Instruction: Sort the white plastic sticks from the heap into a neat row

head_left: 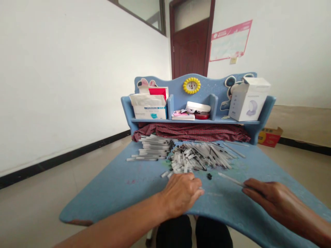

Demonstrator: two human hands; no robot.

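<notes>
My left hand [181, 194] rests knuckles-up on the blue desk [124, 186], fingers curled at the near edge of a loose heap of white pen barrels [199, 156]; what it holds, if anything, is hidden. My right hand [269, 198] lies at the right, fingers closed on a thin white pen barrel [230, 179] that points left toward the heap. A small black cap [209, 176] lies between the hands. A neat stack of assembled pens [152, 148] sits to the left of the heap.
A blue shelf [196, 120] at the desk's back carries a box of papers [150, 106], booklets, a red tin and a white carton [247, 100]. Plaid cloth [191, 132] lies under it. A cardboard box [269, 136] sits on the floor; a brown door [190, 48] stands behind.
</notes>
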